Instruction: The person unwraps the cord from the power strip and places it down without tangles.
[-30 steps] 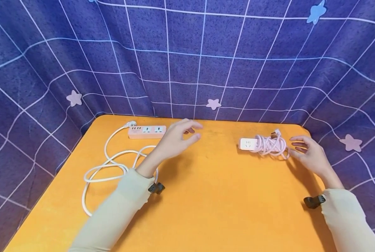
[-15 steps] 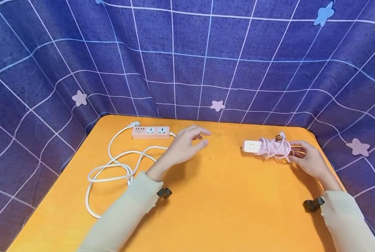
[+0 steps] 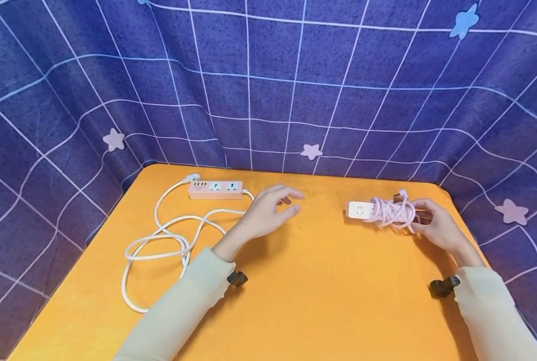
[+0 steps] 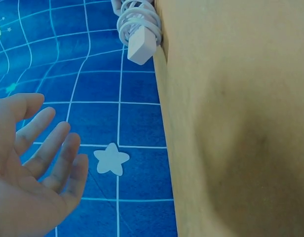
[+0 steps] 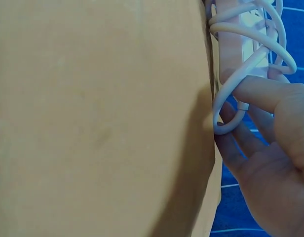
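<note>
A pink and white power strip (image 3: pixel 359 210), wrapped in its own pink cord (image 3: pixel 391 212), lies at the right of the table. My right hand (image 3: pixel 441 226) grips its right end. In the right wrist view, the thumb (image 5: pixel 260 93) presses the strip's end by a cord loop, and other fingers reach behind it. My left hand (image 3: pixel 270 210) hovers over the table's middle with relaxed fingers, holding nothing. Just left of it is a second pink power strip (image 3: pixel 215 190). The left wrist view shows the wrapped strip (image 4: pixel 142 45) far from the left hand's loose fingers (image 4: pixel 48 143).
The second strip's white cord (image 3: pixel 160 257) spreads in loose loops over the left of the orange table (image 3: pixel 331 301), partly behind the left forearm. Its white plug (image 3: pixel 192 178) lies by the back edge. A blue grid-patterned curtain (image 3: pixel 268 100) surrounds the table's back and sides.
My right hand has moved in from beside the wrapped power strip and now grips its right end. My left hand has moved slightly right and down. The head view has shifted a little.
</note>
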{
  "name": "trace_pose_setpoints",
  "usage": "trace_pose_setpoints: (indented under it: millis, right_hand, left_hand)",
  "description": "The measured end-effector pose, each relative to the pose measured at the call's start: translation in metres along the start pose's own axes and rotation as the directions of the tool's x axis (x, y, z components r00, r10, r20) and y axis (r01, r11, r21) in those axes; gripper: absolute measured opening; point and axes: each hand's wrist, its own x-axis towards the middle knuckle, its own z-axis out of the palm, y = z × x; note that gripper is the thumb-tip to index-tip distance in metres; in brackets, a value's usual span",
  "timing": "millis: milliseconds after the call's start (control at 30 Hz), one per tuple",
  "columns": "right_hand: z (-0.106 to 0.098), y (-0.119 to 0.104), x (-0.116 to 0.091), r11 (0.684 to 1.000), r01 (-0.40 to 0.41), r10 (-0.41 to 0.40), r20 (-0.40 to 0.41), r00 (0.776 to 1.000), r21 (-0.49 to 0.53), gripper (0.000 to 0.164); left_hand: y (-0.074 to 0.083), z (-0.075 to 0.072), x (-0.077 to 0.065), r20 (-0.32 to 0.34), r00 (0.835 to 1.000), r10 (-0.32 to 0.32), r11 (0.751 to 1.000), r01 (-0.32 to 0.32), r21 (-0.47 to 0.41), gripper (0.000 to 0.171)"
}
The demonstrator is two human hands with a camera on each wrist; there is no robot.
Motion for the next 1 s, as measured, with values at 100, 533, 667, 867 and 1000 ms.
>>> trace_pose_setpoints:
  millis: [100, 533, 667, 867, 1000]
  right_hand:
    - [-0.001, 0.001, 0.0, 1.0, 0.017, -0.017, 0.002, 1.0, -0.021, 0.049]
    - [-0.005, -0.009, -0.002, 0.998, -0.062, 0.059, 0.076, 0.995, 0.032, 0.05]
    - [-0.005, -0.008, -0.001, 0.994, -0.094, 0.088, 0.096, 0.991, 0.055, 0.048]
    - [-0.002, -0.004, 0.0, 0.986, -0.112, 0.1, 0.104, 0.99, 0.121, 0.047]
    - [0.0, -0.007, -0.001, 0.982, -0.132, 0.119, 0.104, 0.988, 0.136, 0.043]
  left_hand:
    - [0.0, 0.001, 0.001, 0.0, 1.0, 0.003, 1.0, -0.003, -0.001, 0.025]
    - [-0.001, 0.004, 0.0, 0.013, 1.0, -0.004, 1.0, 0.005, -0.03, 0.024]
    - [-0.002, 0.004, 0.001, 0.014, 1.0, -0.008, 1.0, 0.009, -0.027, 0.023]
    - [-0.003, 0.005, 0.001, 0.02, 1.0, -0.013, 0.999, 0.014, -0.034, 0.024]
    - [-0.002, 0.006, 0.001, 0.025, 1.0, -0.017, 0.999, 0.018, -0.031, 0.023]
